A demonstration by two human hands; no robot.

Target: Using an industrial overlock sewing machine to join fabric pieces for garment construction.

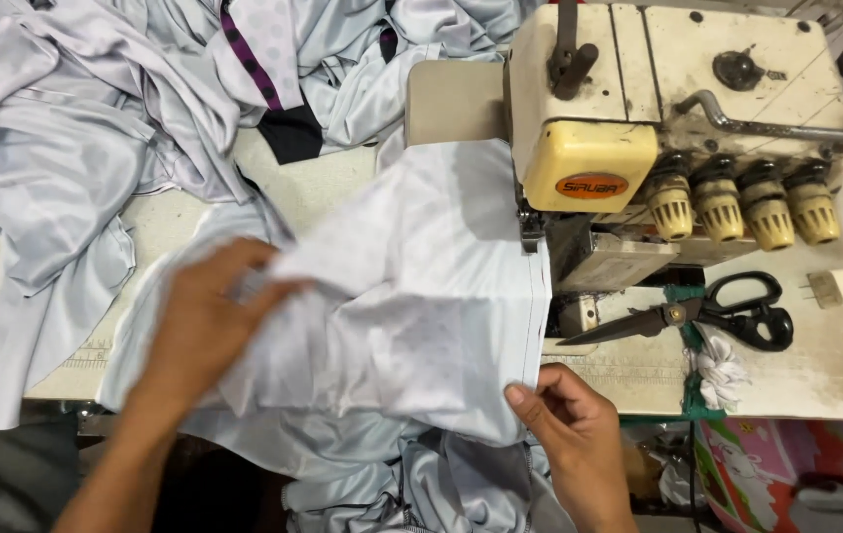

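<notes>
Head view: a person sits at an overlock sewing machine (678, 118) on a tabletop (826, 365).
Left hand (206, 326): lies flat on the pale grey fabric piece (411, 296), fingers spread, pressing it down, closed on nothing.
Right hand (564, 419): its grip is pinched shut on the fabric's near right corner.
Fabric: right edge runs straight to the presser foot (532, 232), a stitched line visible along it.
Progress: the seam looks sewn along this edge, judging by the line.
Nearby: black scissors (712, 311); heaped grey garments (96, 128) at left.
</notes>
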